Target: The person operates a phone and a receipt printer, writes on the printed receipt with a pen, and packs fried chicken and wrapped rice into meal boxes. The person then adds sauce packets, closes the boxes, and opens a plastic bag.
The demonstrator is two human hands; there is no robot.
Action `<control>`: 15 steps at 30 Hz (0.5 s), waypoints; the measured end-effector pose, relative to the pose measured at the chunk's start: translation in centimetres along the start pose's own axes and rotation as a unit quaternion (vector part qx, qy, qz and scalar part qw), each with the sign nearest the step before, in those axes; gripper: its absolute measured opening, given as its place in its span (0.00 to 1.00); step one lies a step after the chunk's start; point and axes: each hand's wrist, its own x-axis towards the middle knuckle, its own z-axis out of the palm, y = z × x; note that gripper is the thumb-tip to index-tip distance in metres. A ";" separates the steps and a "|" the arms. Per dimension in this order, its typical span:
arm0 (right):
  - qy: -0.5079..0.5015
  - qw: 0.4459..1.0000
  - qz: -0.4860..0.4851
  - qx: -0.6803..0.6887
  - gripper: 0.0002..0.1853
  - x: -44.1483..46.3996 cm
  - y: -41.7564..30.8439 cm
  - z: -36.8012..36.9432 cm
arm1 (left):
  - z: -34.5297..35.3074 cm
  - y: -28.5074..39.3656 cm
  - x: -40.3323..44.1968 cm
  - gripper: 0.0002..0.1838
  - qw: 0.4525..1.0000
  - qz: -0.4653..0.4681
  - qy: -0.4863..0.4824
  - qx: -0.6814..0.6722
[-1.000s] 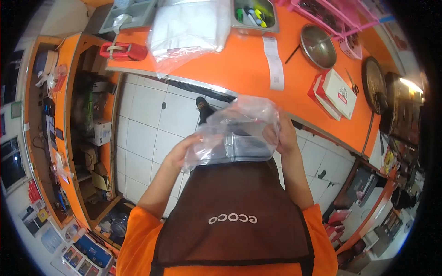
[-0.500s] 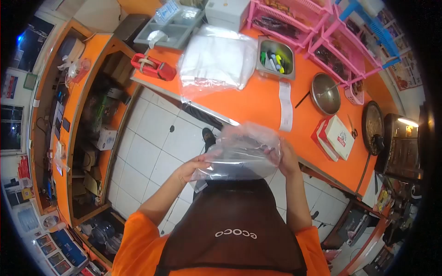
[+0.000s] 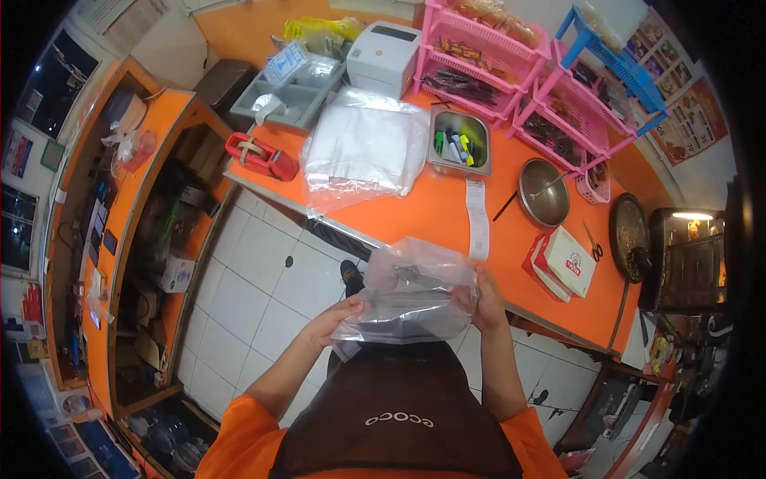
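Observation:
A clear plastic bag is stretched between my two hands in front of the brown apron. My left hand pinches its left edge. On the opposite side, my right hand grips the right edge, with part of the fingers seen through the film. The bag's upper part stands up loosely, and its sides look crinkled. Beyond it, on the orange table, lies a stack of clear plastic bags. A paper receipt and a red and white box lie on the table to the right.
A red tape dispenser sits near the table's left end. Behind are a metal tub of markers, a white printer and pink racks. A metal bowl and scissors are at the right.
My head view has tilted up, so the hands and bag appear lower in the picture. Both hands keep their hold on the bag's edges.

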 end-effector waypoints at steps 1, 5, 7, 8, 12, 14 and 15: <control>-0.039 0.999 -0.005 0.015 0.27 0.2 0.2 -0.9 | -0.8 -0.1 0.5 0.28 0.999 0.015 -0.020 0.023; -0.021 0.997 -0.027 -0.065 0.24 1.5 3.7 -4.4 | -2.5 -1.2 2.4 0.36 0.973 0.051 0.175 0.144; 0.030 0.984 -0.025 -0.172 0.22 2.0 5.0 -5.1 | -2.2 -1.5 2.3 0.38 0.973 0.054 0.214 0.072; 0.033 0.974 -0.019 -0.225 0.21 2.2 5.3 -5.8 | -1.9 -1.4 2.1 0.39 0.970 0.055 0.232 0.038; 0.187 0.846 -0.064 -0.496 0.18 1.3 7.4 -6.7 | -0.5 -0.7 0.2 0.38 0.974 0.098 0.199 0.034; 0.169 0.767 -0.192 -0.588 0.18 1.1 6.2 -4.4 | -0.6 -0.8 -0.1 0.38 0.952 0.146 0.225 0.149; 0.158 0.718 -0.253 -0.629 0.18 0.9 5.7 -2.8 | -0.5 -0.8 0.0 0.39 0.947 0.166 0.212 0.178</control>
